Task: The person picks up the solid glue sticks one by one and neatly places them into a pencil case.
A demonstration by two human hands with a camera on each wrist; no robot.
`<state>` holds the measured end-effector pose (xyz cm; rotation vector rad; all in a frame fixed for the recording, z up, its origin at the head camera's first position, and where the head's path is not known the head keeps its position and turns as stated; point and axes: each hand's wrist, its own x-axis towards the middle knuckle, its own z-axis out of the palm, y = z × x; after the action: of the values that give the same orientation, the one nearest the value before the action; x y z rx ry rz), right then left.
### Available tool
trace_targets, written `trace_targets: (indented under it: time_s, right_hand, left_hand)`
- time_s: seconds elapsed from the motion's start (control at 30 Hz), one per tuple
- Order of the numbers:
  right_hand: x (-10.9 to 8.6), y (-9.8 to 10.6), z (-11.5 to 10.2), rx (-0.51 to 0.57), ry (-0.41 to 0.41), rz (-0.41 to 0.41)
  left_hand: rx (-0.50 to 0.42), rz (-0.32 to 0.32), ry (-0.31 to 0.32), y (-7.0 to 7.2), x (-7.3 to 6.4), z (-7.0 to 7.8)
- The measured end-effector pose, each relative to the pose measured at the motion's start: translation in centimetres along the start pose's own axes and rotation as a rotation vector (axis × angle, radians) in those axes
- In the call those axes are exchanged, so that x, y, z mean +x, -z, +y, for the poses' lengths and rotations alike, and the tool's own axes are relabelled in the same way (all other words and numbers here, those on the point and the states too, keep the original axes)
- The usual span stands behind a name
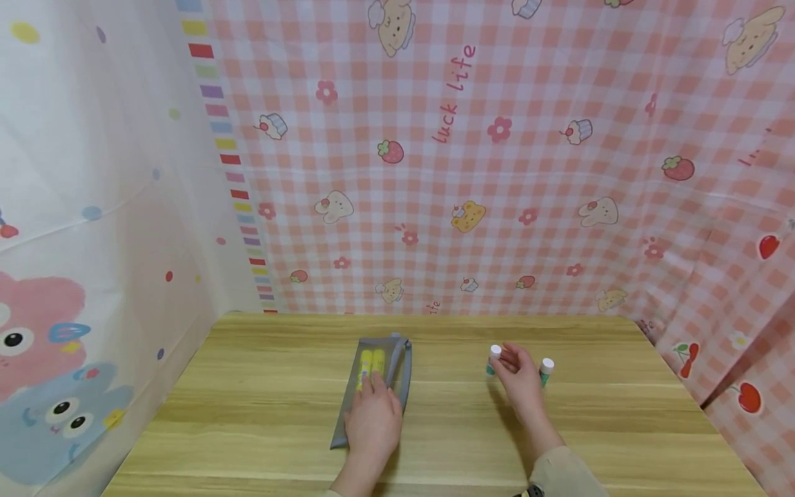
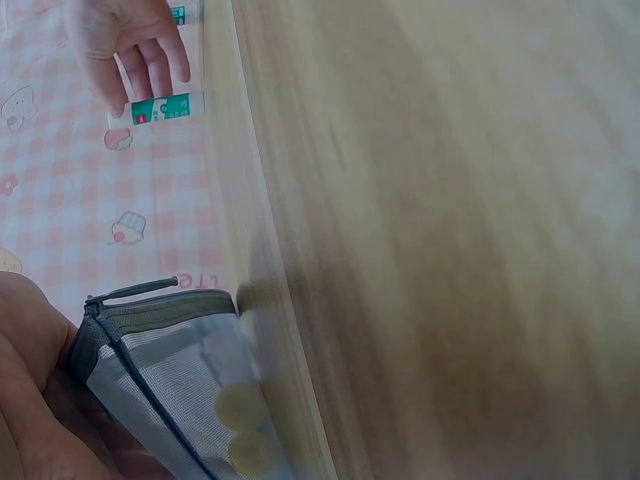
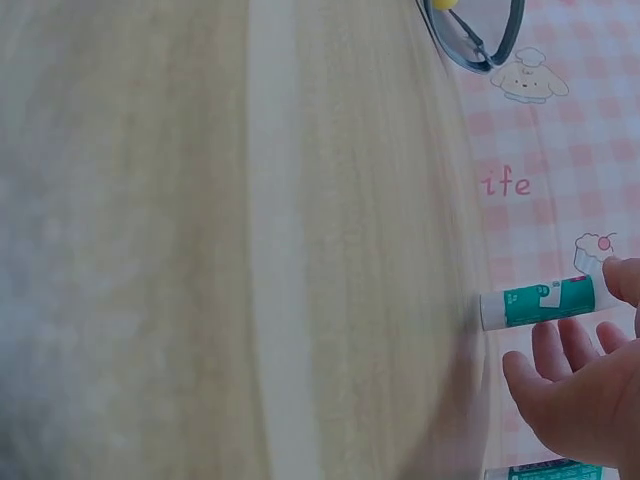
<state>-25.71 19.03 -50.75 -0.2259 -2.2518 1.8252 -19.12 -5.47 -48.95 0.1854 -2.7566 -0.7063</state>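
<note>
A grey mesh zip pouch (image 1: 351,400) lies on the table, left of the middle, with two yellow sticks (image 1: 377,360) showing inside. My left hand (image 1: 374,420) rests over the pouch, fingers extended onto the yellow sticks. In the left wrist view, this hand (image 2: 40,400) is partly hidden behind the pouch's zip edge. Further right, a green glue stick with a white cap (image 1: 495,352) stands upright. My right hand (image 1: 520,376) is right beside it, thumb at the cap. The right wrist view shows loosely spread fingers (image 3: 548,350) beside that glue stick (image 3: 548,302), not wrapped around it.
A second green glue stick (image 1: 546,369) with a white cap stands just right of my right hand. The wooden table (image 1: 261,386) reaches back to a pink checked curtain (image 1: 428,262). A white patterned curtain (image 1: 124,207) hangs along the left side.
</note>
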Motion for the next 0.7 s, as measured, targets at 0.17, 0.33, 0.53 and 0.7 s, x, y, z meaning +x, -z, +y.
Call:
trace_targets:
  time_s: [0.17,0.33,0.53,0.7]
  right_hand:
    - [0.2,-0.1,0.1,0.014,-0.008,0.005]
    - [0.4,-0.3,0.7,0.037,0.048,0.027]
    - [0.5,-0.6,1.0,0.04,0.087,0.047]
    - [0.8,-0.7,0.7,-0.037,-0.014,0.055]
  left_hand:
    - [-0.004,0.007,-0.005,-0.1,0.0,0.0]
    - [-0.003,0.015,-0.009,-0.1,0.0,-0.1]
    - [0.002,0.004,-0.003,-0.2,0.1,-0.1]
    - [0.0,-0.009,0.007,-0.2,0.1,-0.1]
